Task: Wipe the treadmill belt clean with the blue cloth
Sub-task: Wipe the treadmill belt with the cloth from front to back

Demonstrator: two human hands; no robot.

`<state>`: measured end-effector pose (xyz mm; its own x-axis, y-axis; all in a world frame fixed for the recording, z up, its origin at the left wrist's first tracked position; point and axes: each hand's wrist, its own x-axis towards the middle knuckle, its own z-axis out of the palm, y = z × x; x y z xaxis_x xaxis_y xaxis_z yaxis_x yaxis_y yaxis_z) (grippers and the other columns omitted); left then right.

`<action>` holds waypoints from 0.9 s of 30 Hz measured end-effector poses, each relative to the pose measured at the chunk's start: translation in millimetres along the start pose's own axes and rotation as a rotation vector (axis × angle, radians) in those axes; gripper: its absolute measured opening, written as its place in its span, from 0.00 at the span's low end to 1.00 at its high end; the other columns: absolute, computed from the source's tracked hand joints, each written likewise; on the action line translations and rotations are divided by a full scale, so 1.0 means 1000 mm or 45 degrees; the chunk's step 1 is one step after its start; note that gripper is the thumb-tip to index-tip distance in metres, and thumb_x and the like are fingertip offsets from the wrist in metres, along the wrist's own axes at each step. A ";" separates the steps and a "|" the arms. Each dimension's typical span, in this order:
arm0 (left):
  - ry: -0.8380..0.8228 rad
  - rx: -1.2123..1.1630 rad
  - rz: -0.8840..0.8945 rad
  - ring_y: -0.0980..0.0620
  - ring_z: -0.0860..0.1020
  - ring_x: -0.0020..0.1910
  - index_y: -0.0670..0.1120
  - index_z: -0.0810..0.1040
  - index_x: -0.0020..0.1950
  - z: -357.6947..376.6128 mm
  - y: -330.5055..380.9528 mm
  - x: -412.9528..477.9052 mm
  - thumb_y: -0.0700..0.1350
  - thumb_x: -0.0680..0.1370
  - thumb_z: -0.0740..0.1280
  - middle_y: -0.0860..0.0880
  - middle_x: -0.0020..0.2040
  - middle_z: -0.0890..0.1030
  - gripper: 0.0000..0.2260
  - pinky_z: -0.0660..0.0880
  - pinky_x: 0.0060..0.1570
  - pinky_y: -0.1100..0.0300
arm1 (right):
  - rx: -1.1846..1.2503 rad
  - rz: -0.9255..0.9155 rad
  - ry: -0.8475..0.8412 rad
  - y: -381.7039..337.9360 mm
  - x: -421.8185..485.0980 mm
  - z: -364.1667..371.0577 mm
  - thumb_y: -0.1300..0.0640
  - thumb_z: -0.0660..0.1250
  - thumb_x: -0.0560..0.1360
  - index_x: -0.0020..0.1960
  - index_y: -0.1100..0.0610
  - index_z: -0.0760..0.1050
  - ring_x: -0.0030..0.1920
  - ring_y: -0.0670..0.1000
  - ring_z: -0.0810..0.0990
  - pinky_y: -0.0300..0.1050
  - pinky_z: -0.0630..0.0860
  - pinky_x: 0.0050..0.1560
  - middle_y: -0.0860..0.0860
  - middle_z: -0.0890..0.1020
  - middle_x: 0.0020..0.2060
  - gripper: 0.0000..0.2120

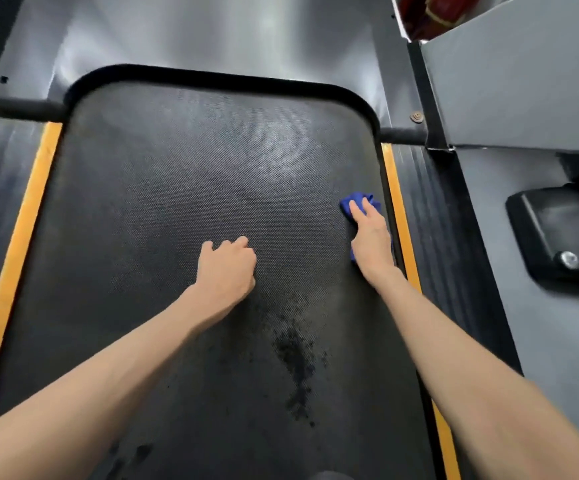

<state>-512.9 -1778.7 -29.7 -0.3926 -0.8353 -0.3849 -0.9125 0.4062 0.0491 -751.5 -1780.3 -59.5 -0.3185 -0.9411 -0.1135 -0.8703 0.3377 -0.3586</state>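
Note:
The black textured treadmill belt fills the middle of the view. A small blue cloth lies on it at the right edge. My right hand presses flat on the cloth with straight fingers; most of the cloth is hidden under the palm. My left hand rests on the belt's centre as a fist with fingers curled, holding nothing. Dark wet spots mark the belt nearer to me, between my forearms.
Yellow stripes run along the left side rail and the right side rail. A glossy grey motor cover lies beyond the belt. At right stand a grey panel and a black foot.

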 end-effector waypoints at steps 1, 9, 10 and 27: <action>-0.028 -0.064 -0.036 0.46 0.72 0.60 0.47 0.78 0.56 -0.001 0.001 -0.002 0.42 0.74 0.60 0.48 0.59 0.71 0.13 0.63 0.63 0.48 | -0.023 0.022 -0.044 0.003 -0.018 -0.003 0.76 0.55 0.73 0.73 0.58 0.60 0.74 0.55 0.56 0.45 0.54 0.71 0.55 0.57 0.74 0.32; -0.195 -0.199 -0.002 0.46 0.58 0.74 0.42 0.64 0.72 0.002 0.005 -0.021 0.42 0.74 0.62 0.44 0.75 0.56 0.25 0.52 0.72 0.46 | -0.056 0.155 -0.313 0.007 -0.084 -0.014 0.75 0.56 0.73 0.75 0.56 0.55 0.74 0.56 0.57 0.45 0.52 0.72 0.54 0.56 0.75 0.34; -0.204 -0.202 -0.005 0.46 0.60 0.72 0.43 0.65 0.70 0.001 0.005 -0.021 0.42 0.74 0.62 0.44 0.74 0.58 0.24 0.52 0.72 0.46 | -0.010 0.176 -0.259 0.007 -0.085 -0.011 0.75 0.56 0.73 0.75 0.56 0.56 0.74 0.55 0.57 0.45 0.51 0.73 0.53 0.56 0.75 0.33; -0.009 -0.021 0.216 0.46 0.66 0.68 0.45 0.66 0.70 0.010 0.004 -0.048 0.40 0.72 0.60 0.46 0.72 0.64 0.26 0.62 0.68 0.53 | 0.015 -0.096 0.011 0.017 -0.085 0.003 0.69 0.58 0.74 0.72 0.58 0.63 0.71 0.56 0.62 0.45 0.59 0.70 0.56 0.62 0.73 0.26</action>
<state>-496.9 -1733.1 -20.3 -0.5404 -0.7524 -0.3765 -0.8349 0.5351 0.1291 -738.0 -1694.6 -58.4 -0.2555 -0.9637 -0.0778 -0.8874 0.2657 -0.3766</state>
